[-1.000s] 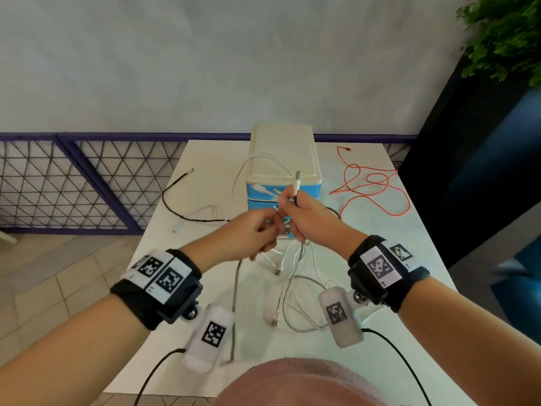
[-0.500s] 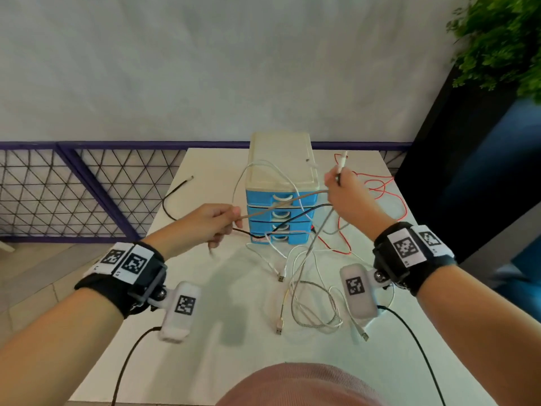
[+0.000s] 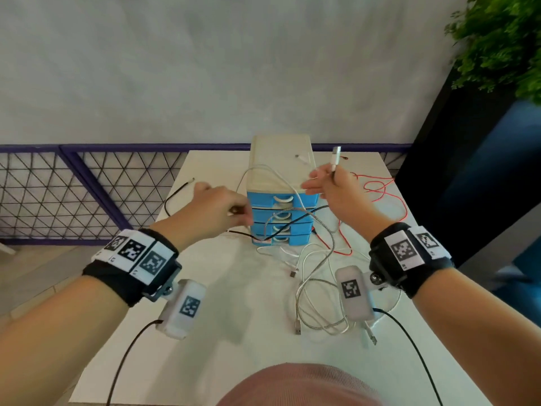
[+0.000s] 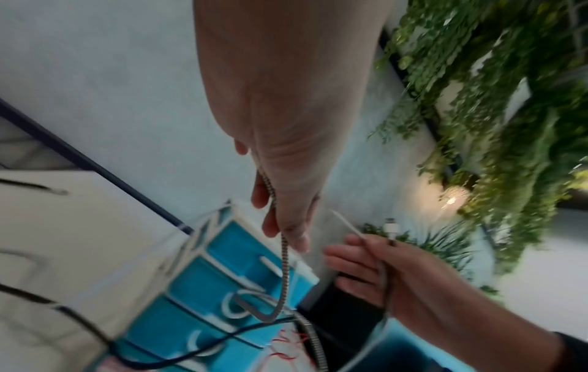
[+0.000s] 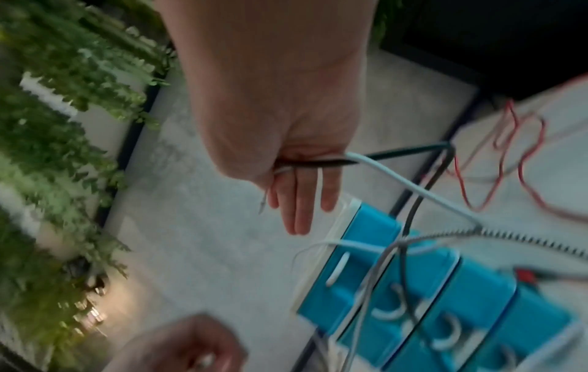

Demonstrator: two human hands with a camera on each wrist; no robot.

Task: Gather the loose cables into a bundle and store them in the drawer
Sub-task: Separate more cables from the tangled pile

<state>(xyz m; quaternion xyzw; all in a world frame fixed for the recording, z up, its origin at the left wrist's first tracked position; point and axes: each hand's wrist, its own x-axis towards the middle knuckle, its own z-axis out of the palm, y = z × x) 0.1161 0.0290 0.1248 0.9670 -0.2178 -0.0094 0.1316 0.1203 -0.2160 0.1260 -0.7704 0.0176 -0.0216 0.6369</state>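
Observation:
A beige drawer unit (image 3: 281, 153) with several shut blue drawers stands at the table's back. My left hand (image 3: 237, 213) hovers left of it and pinches one end of a braided silver cable (image 3: 332, 238), which sags in a loop across the drawer fronts. My right hand (image 3: 328, 183) is raised right of the unit, thumb pinning a black and a white cable against the palm, a white plug (image 3: 336, 158) sticking up. In the left wrist view the braided cable (image 4: 284, 266) hangs from my left hand (image 4: 286, 226). The right wrist view shows my right hand (image 5: 302, 181) with straight fingers.
A red cable (image 3: 383, 194) lies tangled on the white table (image 3: 234, 303) right of the drawers. A black cable (image 3: 175, 194) curves at the left. White and braided loops (image 3: 310, 288) lie in front. A purple railing runs behind, plants at right.
My hands, together in front of the drawers a second ago, have drawn apart. The braided cable was stretched taut between them and now hangs slack.

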